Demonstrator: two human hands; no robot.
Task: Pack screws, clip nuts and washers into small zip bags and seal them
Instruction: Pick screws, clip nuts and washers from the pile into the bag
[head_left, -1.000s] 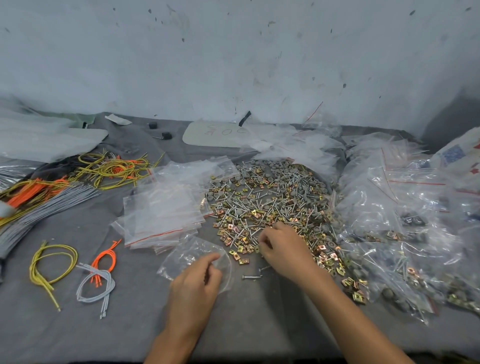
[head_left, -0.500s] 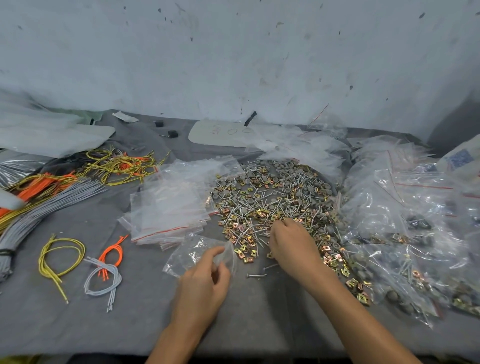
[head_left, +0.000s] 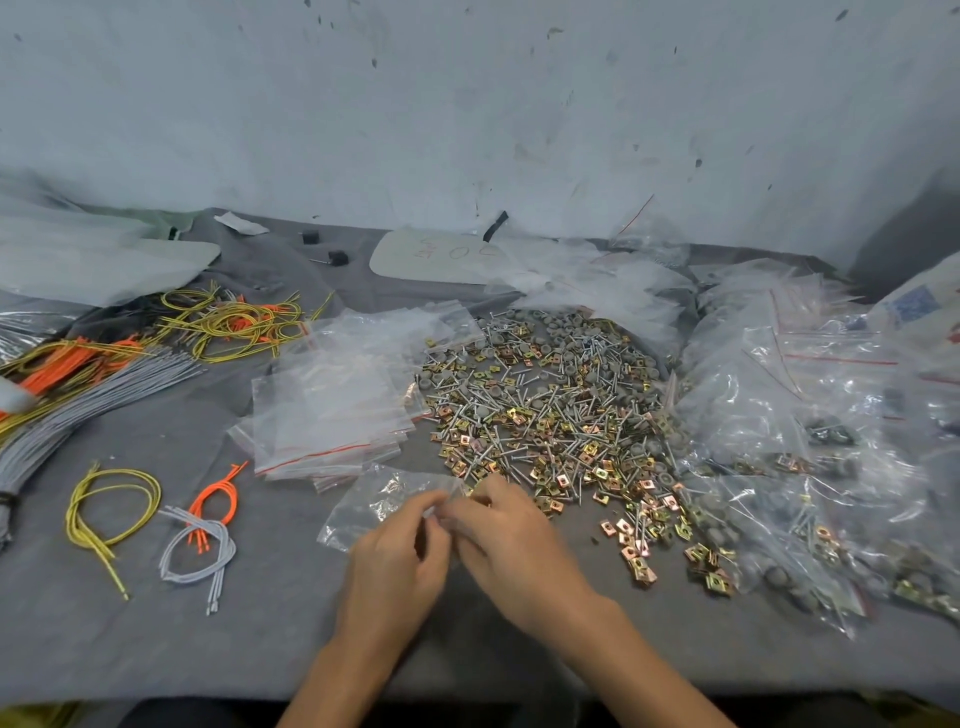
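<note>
a wide pile of screws, clip nuts and washers (head_left: 550, 410) lies spread on the grey surface (head_left: 260, 634). at the pile's near left corner both hands meet over a small zip bag (head_left: 371, 506), which lies crumpled and clear on the surface, just left of that corner. the left hand (head_left: 395, 564) pinches the bag's edge on the side towards the pile, its thumb and fingers clamped on the plastic. the right hand (head_left: 511, 540), its knuckles just short of the pile's nearest pieces, has its fingers bent and bunched together against the left hand's fingertips at the bag's mouth. blur hides whether they clamp the bag or some small part, so i cannot tell.

touching the pile's left side sits a stack of empty zip bags (head_left: 337, 410) with red seal strips. against the pile's right side spreads a heap of filled bags (head_left: 810, 452), hardware showing through the plastic. well left of the pile lie three loose cord loops: a yellow loop (head_left: 111, 506), an orange loop (head_left: 215, 496) and a grey loop (head_left: 200, 548), the orange and grey ones overlapping. farther left of the pile a bundle of grey cords (head_left: 78, 400) fans out.
</note>
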